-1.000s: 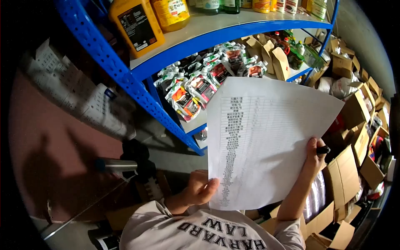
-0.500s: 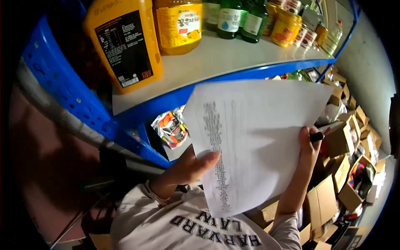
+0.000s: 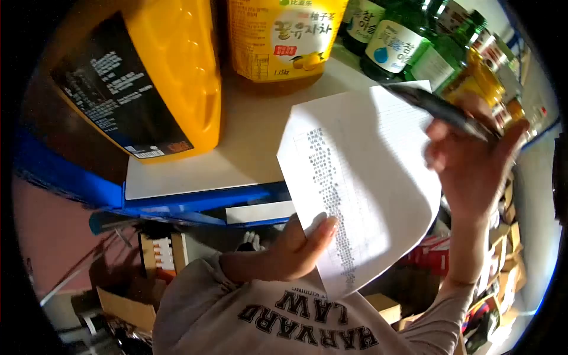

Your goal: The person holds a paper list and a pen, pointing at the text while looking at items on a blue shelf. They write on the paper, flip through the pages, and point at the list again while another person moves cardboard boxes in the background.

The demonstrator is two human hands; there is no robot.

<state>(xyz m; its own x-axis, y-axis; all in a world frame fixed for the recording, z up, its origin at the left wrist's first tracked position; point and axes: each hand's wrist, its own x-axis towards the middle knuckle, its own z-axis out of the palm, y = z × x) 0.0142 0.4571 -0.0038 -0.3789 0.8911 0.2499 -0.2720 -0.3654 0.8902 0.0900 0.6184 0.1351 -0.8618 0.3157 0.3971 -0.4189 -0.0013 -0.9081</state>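
Observation:
A white sheet of paper (image 3: 384, 171) with a column of printed text is held tilted before the shelf. My left hand (image 3: 305, 248) grips its lower left edge, thumb on top beside the print. Raised over the paper's right side, my right hand (image 3: 467, 160) is closed around a black pen (image 3: 441, 109), which points up and to the left. Motion smears the right fingers somewhat. Beyond the paper's top edge stand green glass bottles (image 3: 390, 44) and a yellow-labelled jar (image 3: 284, 38).
A large orange-yellow jug (image 3: 177, 77) with a black label stands at left on the shelf (image 3: 248, 130), which has a blue front edge. Further right are gold jars (image 3: 479, 83). Cardboard boxes (image 3: 503, 260) pile up at lower right; another open box (image 3: 127, 307) sits at lower left.
My right hand has let go of the paper's right edge and lifted with the pen above the sheet. The view has come closer to the jug, jar and bottles.

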